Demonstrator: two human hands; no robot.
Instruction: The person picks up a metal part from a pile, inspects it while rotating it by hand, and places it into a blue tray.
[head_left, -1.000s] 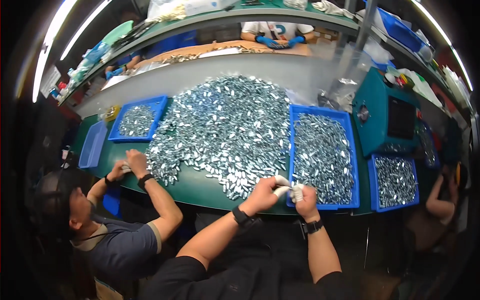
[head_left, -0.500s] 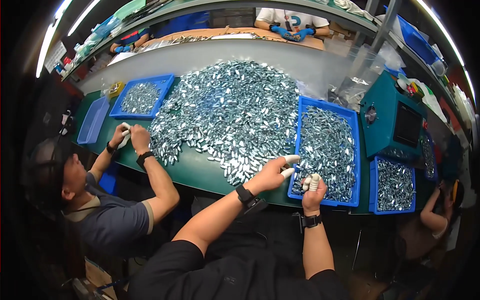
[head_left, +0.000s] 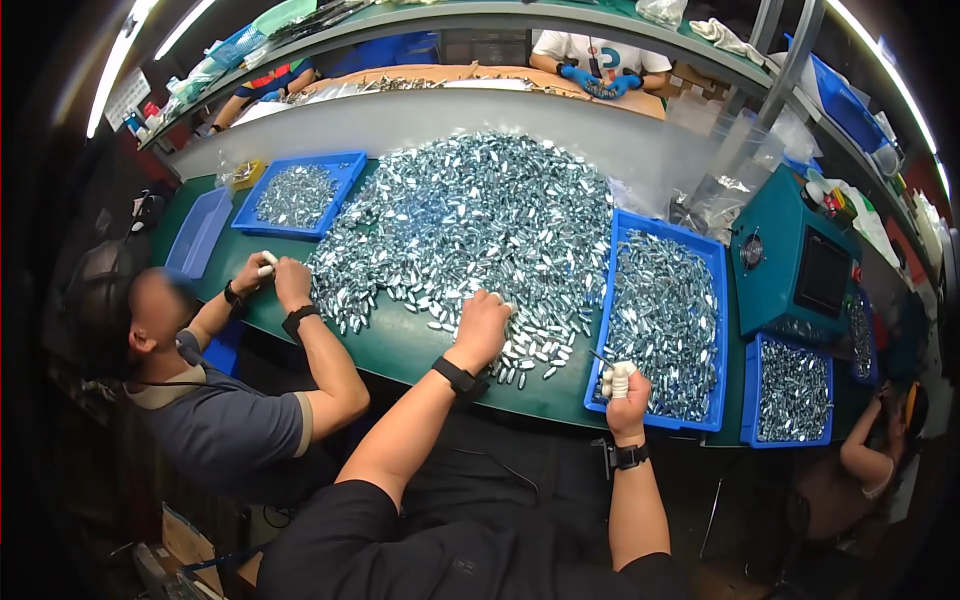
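My left hand is at the near edge of a wide pile of small shiny metal pieces, with its fingers bent down among them. Its fingertips are mostly hidden, so what they pinch does not show. Over the near left corner of a blue tray full of the same elongated pieces, my right hand is closed in a pinch. White finger covers wrap its fingertips. A small metal piece sticks out from them.
To the left, a co-worker's hands meet at the pile's edge. Beyond them are a part-filled blue tray and a pale blue bin. A green machine and a smaller filled tray stand right. Gloved hands work behind the partition.
My left hand has moved left from the tray's edge to the pile, its fingers now bent down. My right hand stays by the tray's near corner. The view has shifted slightly.
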